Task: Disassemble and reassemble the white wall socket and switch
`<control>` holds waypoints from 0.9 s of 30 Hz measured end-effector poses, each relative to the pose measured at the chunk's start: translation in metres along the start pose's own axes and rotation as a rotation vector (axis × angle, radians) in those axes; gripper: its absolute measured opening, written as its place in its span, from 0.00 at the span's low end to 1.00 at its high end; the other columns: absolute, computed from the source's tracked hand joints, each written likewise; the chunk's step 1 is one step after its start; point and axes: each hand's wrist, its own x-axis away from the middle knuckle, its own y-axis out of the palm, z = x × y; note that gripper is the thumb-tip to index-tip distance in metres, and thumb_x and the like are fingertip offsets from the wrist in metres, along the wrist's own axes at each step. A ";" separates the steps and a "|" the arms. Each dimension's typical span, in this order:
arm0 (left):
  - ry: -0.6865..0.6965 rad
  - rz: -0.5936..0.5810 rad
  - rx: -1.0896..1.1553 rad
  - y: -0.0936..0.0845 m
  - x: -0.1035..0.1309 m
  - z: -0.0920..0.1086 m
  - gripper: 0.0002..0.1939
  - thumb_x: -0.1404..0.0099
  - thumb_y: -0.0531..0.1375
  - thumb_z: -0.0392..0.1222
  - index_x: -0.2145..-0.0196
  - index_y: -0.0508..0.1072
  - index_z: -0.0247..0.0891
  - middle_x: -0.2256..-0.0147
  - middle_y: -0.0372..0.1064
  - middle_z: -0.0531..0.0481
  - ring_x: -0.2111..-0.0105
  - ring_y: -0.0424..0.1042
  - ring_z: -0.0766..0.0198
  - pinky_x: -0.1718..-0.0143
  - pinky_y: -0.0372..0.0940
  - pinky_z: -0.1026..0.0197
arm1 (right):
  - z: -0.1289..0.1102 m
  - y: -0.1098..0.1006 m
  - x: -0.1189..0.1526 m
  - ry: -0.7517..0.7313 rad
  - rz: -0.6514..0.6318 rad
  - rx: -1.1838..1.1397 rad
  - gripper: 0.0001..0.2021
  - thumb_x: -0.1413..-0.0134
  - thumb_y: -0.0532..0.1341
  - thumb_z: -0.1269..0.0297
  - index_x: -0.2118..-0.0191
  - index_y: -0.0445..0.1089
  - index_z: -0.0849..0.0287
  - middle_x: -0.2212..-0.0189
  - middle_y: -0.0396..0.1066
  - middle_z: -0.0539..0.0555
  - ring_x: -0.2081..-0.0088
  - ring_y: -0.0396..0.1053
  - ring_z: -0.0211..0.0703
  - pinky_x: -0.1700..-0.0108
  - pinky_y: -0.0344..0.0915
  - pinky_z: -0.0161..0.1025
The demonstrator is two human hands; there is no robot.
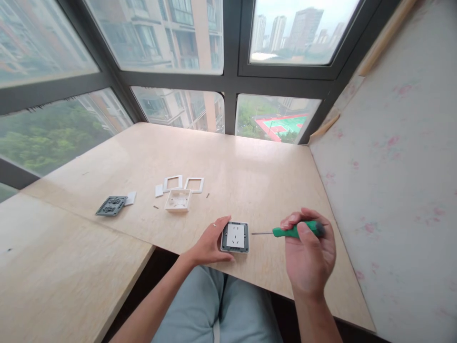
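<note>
Near the table's front edge lies a wall socket with a grey frame and a white face with slots. My left hand grips it from the left, thumb and fingers around its near and far corners. My right hand is closed around a green-handled screwdriver, palm turned up. The screwdriver's thin metal shaft points left, its tip just right of the socket and apart from it.
Behind the socket, to the left, are a white mounting box, two white frames, a small white plate and small screws. Further left lies a grey socket module against a white piece. A papered wall bounds the right.
</note>
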 end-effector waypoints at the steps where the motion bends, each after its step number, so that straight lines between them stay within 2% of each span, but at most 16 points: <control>1: -0.007 0.026 -0.021 0.002 0.001 0.000 0.59 0.50 0.73 0.58 0.30 0.46 0.42 0.32 0.51 0.34 0.34 0.55 0.39 0.35 0.55 0.38 | 0.002 0.002 0.001 0.004 -0.018 0.010 0.09 0.45 0.63 0.67 0.57 0.72 0.54 0.70 0.70 0.48 0.69 0.67 0.37 0.67 0.67 0.37; 4: -0.009 0.091 -0.087 0.009 0.002 0.001 0.58 0.47 0.70 0.63 0.30 0.46 0.41 0.33 0.53 0.33 0.35 0.57 0.38 0.35 0.56 0.38 | 0.012 0.006 0.004 0.031 -0.070 0.061 0.08 0.43 0.63 0.66 0.56 0.71 0.53 0.68 0.70 0.48 0.68 0.67 0.37 0.66 0.67 0.37; 9: 0.006 0.093 -0.146 0.011 0.002 0.003 0.54 0.44 0.69 0.61 0.30 0.47 0.40 0.34 0.55 0.33 0.35 0.57 0.38 0.36 0.56 0.38 | 0.028 0.003 0.006 0.056 -0.127 0.137 0.07 0.40 0.63 0.65 0.55 0.71 0.52 0.66 0.70 0.49 0.66 0.68 0.36 0.64 0.68 0.36; 16: -0.004 0.087 -0.154 0.010 0.001 0.004 0.53 0.45 0.69 0.60 0.31 0.50 0.40 0.35 0.56 0.34 0.36 0.59 0.39 0.37 0.58 0.39 | 0.025 0.002 0.006 0.010 -0.148 0.231 0.06 0.39 0.62 0.66 0.56 0.71 0.53 0.66 0.71 0.49 0.67 0.68 0.36 0.65 0.70 0.37; 27: -0.012 0.085 -0.127 0.011 0.001 0.004 0.52 0.45 0.69 0.61 0.31 0.52 0.38 0.35 0.56 0.32 0.36 0.59 0.39 0.37 0.58 0.39 | 0.025 -0.001 0.004 -0.074 -0.042 0.344 0.05 0.41 0.63 0.65 0.59 0.68 0.55 0.67 0.70 0.48 0.68 0.68 0.38 0.66 0.69 0.38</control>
